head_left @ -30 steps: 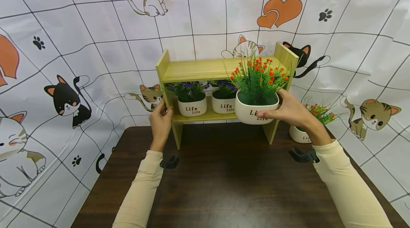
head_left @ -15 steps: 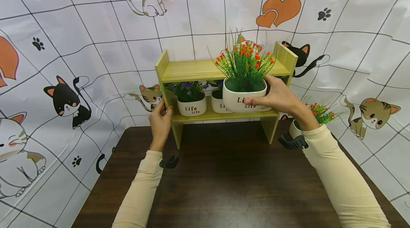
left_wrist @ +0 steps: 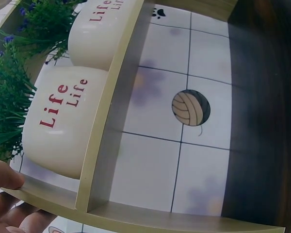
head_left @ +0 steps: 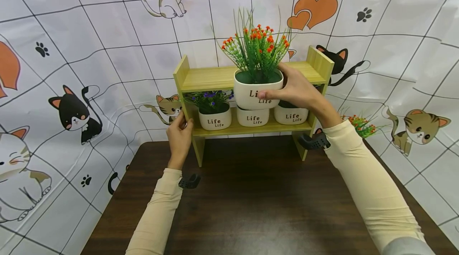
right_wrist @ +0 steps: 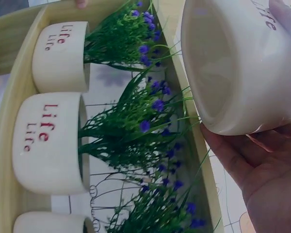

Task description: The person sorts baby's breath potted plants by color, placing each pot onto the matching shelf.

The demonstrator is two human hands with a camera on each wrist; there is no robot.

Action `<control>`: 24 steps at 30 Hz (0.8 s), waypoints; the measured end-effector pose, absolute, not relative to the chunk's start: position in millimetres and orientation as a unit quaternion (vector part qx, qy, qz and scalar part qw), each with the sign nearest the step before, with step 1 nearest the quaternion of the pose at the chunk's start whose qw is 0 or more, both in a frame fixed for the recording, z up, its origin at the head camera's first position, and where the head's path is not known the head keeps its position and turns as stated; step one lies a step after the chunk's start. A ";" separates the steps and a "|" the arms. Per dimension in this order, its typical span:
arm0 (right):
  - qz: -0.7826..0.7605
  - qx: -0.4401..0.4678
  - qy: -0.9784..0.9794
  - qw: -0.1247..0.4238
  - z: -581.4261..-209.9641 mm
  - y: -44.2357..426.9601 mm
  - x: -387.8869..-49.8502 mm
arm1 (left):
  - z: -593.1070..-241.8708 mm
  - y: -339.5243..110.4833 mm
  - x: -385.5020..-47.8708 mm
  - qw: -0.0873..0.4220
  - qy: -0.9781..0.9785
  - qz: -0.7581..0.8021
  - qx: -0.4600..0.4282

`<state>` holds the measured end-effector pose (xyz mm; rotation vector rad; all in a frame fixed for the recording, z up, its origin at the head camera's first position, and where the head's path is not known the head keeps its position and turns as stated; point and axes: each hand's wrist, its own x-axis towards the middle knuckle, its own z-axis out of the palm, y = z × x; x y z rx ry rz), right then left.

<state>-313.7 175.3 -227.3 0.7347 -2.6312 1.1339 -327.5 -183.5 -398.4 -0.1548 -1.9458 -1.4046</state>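
Note:
My right hand [head_left: 295, 89] grips a white oval flower pot [head_left: 256, 95] with orange-red flowers and green grass, holding it upright in front of the wooden shelf's top board. The pot's underside shows in the right wrist view, apart from the shelf. At the left end, my left hand [head_left: 179, 137] pinches the side panel of the light wooden shelf [head_left: 211, 77], thumb inside and fingers outside in the left wrist view. Three white pots with purple flowers stand on the lower board: a left pot [head_left: 215, 120], a middle pot [head_left: 253, 117] partly covered by the held one, and a right pot [head_left: 291, 115].
Another orange-flowered plant [head_left: 360, 125] stands at the table's right, its pot hidden behind my right forearm. The shelf stands at the back of the dark wooden table [head_left: 247, 199]. Behind it is a wall [head_left: 229, 20] with cat drawings. Raised side panels [head_left: 320, 63] edge the top board.
My right hand has carried the orange-flowered pot up and to the left, from before the right pot to the height of the top board. My left hand has stayed on the side panel.

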 end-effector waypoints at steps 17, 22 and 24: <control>0.397 0.235 -0.884 0.079 -199.9 144.1 -335.5 | -397.9 -185.0 -325.3 0.356 -0.758 -0.544 -0.057; 0.402 0.233 -0.882 0.077 -194.3 133.8 -343.9 | -399.2 -185.2 -327.3 0.361 -0.753 -0.546 -0.061; 0.406 0.235 -0.880 0.076 -192.9 129.6 -347.6 | -399.1 -184.9 -327.6 0.363 -0.752 -0.547 -0.062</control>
